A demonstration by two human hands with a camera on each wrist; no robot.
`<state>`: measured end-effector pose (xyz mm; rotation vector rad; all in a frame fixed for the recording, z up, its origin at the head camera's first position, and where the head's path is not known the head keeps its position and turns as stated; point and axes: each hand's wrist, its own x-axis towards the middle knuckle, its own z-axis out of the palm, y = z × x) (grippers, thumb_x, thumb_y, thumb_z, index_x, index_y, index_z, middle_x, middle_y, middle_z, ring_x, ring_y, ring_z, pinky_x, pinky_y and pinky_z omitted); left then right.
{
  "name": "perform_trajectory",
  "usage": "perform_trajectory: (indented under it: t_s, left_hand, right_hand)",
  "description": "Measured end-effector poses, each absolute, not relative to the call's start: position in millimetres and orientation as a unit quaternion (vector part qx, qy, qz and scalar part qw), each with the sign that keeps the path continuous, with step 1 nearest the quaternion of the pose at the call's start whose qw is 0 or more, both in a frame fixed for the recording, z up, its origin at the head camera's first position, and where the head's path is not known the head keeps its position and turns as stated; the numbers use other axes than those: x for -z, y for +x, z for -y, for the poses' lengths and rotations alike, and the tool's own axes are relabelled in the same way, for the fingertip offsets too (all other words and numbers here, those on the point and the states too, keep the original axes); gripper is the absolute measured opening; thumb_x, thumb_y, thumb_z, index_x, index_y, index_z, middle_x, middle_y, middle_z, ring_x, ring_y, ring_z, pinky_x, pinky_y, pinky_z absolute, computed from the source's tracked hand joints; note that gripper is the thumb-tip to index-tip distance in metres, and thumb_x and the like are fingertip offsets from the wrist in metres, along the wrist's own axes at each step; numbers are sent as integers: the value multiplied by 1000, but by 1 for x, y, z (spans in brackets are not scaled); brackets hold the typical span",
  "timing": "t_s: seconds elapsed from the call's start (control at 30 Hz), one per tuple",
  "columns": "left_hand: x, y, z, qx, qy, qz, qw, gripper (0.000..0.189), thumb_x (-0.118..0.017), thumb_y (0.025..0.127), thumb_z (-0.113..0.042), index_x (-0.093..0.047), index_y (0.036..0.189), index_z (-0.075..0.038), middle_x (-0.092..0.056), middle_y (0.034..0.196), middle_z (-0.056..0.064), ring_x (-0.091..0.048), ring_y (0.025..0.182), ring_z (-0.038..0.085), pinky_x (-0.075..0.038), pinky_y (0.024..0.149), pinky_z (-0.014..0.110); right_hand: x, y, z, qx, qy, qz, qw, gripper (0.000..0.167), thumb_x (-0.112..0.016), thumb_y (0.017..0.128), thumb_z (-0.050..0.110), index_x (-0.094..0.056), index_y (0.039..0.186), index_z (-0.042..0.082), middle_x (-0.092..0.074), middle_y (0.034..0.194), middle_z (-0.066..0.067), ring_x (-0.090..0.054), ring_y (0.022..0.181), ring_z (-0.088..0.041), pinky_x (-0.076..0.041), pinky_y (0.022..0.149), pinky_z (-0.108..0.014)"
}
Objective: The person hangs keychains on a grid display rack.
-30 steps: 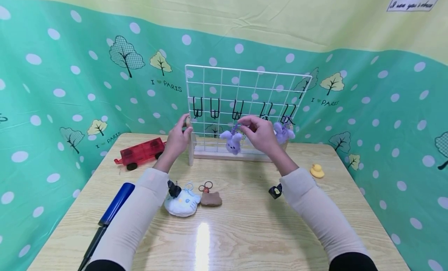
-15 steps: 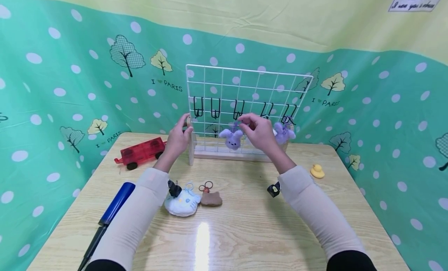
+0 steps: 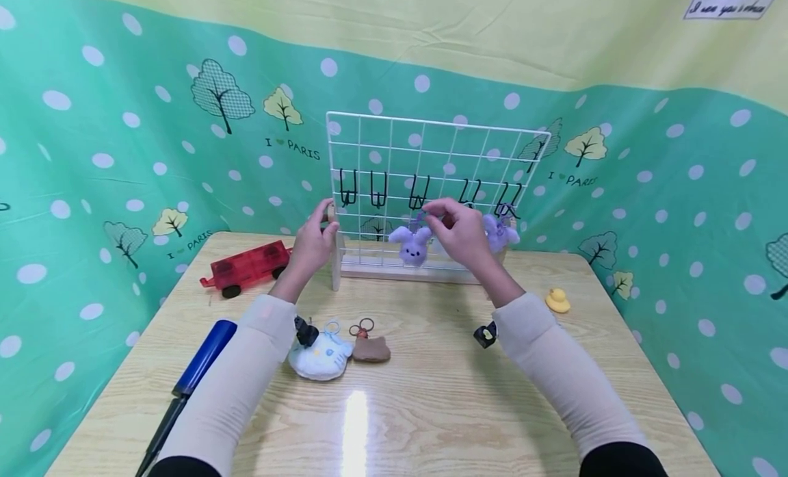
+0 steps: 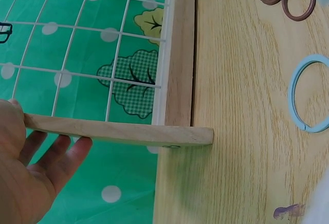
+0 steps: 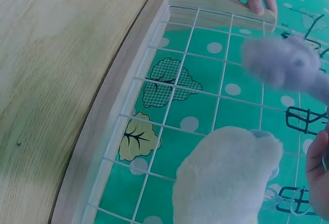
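Note:
My right hand (image 3: 458, 234) pinches the strap of a purple bunny plush keychain (image 3: 412, 247), which hangs in front of the white wire grid rack just below its middle black hook (image 3: 418, 200). In the right wrist view this bunny (image 5: 282, 62) is blurred. My left hand (image 3: 314, 246) grips the rack's wooden side post (image 4: 118, 130), fingers behind it. A second purple bunny plush (image 3: 500, 232) hangs from the rightmost hook, partly hidden by my right hand. Beside it a white plush (image 5: 223, 178) hangs on the rack, mostly covered by that hand in the head view.
On the table lie a white-and-blue cat plush keychain (image 3: 320, 357) and a brown plush keychain (image 3: 371, 350). A red toy wagon (image 3: 246, 267) stands left of the rack, a blue cylinder with a black handle (image 3: 206, 357) lies nearer. At right sits a yellow duck (image 3: 557, 300).
The held bunny has swung round from a tilt to face forward, and its strap has shifted slightly with my right fingers. My left hand stays on the post.

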<state>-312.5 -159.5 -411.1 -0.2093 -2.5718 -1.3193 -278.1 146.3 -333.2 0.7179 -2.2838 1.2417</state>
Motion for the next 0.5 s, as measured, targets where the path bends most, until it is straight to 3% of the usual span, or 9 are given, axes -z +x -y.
perform_trajectory:
  t_s: [0.5]
  left_hand:
    - [410,-311,159,448,-68,884,120,55,-47,109,-32,-26,159,-40,-54,146,17,-61,124,39,-57,97,57]
  right_hand:
    - [335,-279,-140,-423,205,864,179,24,-68,97,11,-69,121,10,-74,94,-10,-59,69,-19,-48,55,-23]
